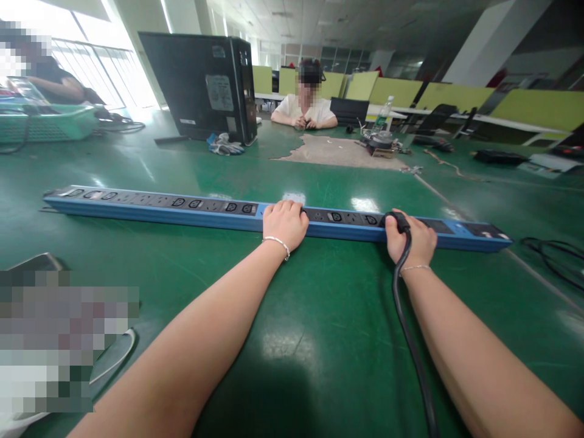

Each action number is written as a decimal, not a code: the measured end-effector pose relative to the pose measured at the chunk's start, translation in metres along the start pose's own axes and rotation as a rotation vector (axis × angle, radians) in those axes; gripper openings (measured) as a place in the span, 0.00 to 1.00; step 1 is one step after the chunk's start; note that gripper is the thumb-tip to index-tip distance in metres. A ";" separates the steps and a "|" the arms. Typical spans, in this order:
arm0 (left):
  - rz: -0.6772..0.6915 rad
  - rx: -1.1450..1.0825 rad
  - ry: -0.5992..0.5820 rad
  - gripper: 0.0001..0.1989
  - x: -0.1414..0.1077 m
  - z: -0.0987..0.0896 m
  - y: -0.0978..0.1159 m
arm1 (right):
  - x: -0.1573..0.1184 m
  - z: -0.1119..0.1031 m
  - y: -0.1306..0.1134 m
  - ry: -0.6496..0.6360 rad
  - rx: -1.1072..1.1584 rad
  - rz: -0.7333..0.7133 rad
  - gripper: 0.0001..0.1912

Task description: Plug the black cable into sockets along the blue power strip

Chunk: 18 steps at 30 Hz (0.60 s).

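A long blue power strip [214,220] with a row of black sockets lies across the green surface, slightly slanted. Around its middle, my left hand [286,225] is closed with the fingers over the top, covering some outlets. Farther right, my right hand [416,240] is closed at the strip, its thumb and fingers against a black plug [400,221]. That plug sits at the strip's sockets; whether it is fully inserted is hidden by the hand. From it a black cord [404,298] runs down toward me between my forearms.
A black computer case [196,88] stands at the back left, gloves [224,145] beside it. A green basket [50,125] is at far left. Across the table sits a person [304,112]. Loose cables [554,258] lie at right; a bottle [382,115] stands behind.
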<state>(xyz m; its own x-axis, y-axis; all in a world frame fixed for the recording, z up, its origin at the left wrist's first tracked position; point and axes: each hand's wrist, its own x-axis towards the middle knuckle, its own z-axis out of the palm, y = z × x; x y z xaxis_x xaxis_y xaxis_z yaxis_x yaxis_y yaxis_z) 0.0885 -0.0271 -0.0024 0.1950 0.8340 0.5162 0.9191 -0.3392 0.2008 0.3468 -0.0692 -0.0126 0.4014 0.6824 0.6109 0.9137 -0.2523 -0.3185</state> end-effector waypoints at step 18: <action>-0.007 -0.005 0.007 0.16 0.000 0.001 0.001 | 0.004 -0.001 0.006 -0.015 -0.018 -0.079 0.24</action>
<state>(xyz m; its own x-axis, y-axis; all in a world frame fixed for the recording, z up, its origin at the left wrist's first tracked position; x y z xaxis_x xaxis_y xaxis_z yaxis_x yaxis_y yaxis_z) 0.0896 -0.0266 -0.0030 0.1864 0.8332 0.5207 0.9185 -0.3359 0.2086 0.3538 -0.0692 -0.0112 0.3276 0.7108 0.6224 0.9434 -0.2100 -0.2566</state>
